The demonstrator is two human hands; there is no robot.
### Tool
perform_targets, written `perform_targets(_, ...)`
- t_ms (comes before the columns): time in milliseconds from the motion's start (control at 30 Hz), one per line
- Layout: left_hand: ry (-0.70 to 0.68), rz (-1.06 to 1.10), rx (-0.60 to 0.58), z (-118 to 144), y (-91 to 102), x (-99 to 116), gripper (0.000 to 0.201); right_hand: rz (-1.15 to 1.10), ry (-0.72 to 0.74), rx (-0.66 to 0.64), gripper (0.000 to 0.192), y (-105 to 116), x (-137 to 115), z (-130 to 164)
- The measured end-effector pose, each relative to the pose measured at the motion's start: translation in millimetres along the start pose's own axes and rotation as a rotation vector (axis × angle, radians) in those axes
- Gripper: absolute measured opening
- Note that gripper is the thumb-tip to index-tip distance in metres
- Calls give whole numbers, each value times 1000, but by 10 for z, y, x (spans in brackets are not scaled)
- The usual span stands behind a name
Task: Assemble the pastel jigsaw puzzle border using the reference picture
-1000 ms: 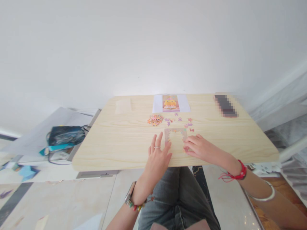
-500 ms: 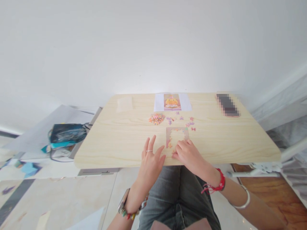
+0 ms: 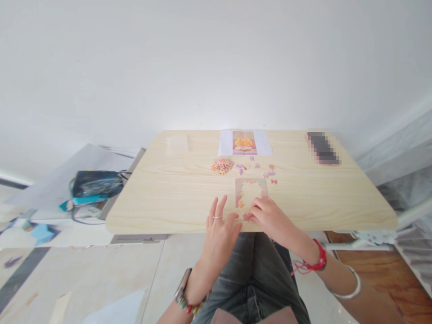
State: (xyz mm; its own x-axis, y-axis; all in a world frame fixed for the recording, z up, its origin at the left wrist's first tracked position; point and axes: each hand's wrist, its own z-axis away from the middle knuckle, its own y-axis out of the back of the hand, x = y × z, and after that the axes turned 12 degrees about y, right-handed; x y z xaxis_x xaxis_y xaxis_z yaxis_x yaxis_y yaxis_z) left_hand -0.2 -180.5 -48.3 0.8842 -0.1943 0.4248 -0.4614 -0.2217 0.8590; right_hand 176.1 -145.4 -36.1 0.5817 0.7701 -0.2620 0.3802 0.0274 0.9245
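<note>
Your right hand [image 3: 270, 218] sits at the near edge of the puzzle frame [image 3: 251, 192], fingers curled down onto its bottom border; whether they pinch a piece, you cannot tell from here. Your left hand [image 3: 221, 225] lies flat and open on the counter [image 3: 175, 193] just beside the frame, gripping nothing. Beyond the frame lie loose pieces [image 3: 266, 172] and a heap of pieces [image 3: 222, 166], with the reference picture [image 3: 244, 142] at the far edge.

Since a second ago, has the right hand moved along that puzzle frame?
Yes. The right hand slid from the puzzle frame's right side to its near left corner, toward the left hand.
</note>
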Motion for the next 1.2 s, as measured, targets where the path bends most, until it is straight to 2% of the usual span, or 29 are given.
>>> perform_targets(167, -12, 8, -4, -20, -78, 65, 10, 94, 55, -21, 18, -103, -11, 15)
perform_targets(367, -28, 13, 36, -82, -88, 8, 7, 203, 83, -33, 19, -119, -44, 18)
perform_targets(667, -4, -20, 59, -163, -41, -106, 17, 179, 17, 91, 17, -167, -59, -90)
perform_targets(1067, -7, -31, 21, -239, -63, -97, 17, 210, 18, 70, 13, -174, -60, -139)
perform_targets(1200, 0, -48, 47, -263, -52, -73, 15, 213, 13, 66, 14, -168, -63, -140)
